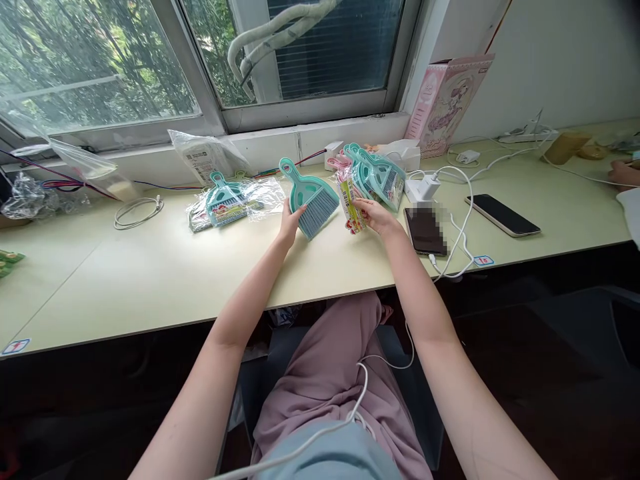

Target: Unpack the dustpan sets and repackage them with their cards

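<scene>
My left hand (290, 221) grips a small teal dustpan and brush set (305, 190) by its side, its grey bristles (320, 210) facing up and to the right. With fingers closed on its edge, my right hand (373, 213) holds a colourful printed card (353, 207), tilted upright just above the table. Behind that hand lies a pile of teal dustpan and brush sets (380, 175), with pink handles (340, 162) beside it. To the left, another teal set (225, 207) lies in clear plastic wrap (270, 197).
On the right are a phone on a cable (425, 230), a second phone (505, 215) and a white charger (423, 188). A pink box (447, 100) stands by the wall. A coiled cable (139, 212) lies left. Another person's hand (624, 173) shows at the far right.
</scene>
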The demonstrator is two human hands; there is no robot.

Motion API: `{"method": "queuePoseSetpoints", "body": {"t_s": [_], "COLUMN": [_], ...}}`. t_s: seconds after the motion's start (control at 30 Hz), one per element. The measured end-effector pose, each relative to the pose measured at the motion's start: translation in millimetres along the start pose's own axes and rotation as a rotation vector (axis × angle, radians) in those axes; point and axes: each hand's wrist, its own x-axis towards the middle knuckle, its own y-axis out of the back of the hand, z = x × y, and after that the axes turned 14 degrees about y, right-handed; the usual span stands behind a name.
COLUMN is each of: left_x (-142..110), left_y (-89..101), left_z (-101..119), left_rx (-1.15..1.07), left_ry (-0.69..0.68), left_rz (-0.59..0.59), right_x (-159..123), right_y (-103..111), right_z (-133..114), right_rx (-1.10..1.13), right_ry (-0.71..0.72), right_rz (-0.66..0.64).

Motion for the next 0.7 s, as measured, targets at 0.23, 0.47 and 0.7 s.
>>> {"method": "queuePoseSetpoints", "body": {"t_s": [0.23,0.47,0.7], "left_x": [-15.7,-20.5,-18.8], "left_y": [-17.3,-23.4,-22.5], "left_z": [0.6,2.5,2.5], "left_rx": [-0.096,-0.095,-0.112], "left_ry": [0.107,0.186,0.178], "left_rz": [-0.1,-0.099,-0.127], "right_x": [-3.0,-3.3,-1.9], "right_y": [-0.2,-8.4,-15.7], "right_z": [-4.1,-1.2,11.7], "right_rx": [0.014,-0.181,-0.268], "right_ry": [0.037,-0.067,-0.105], "right_rz": [0.032,-0.12,-0.162]}}
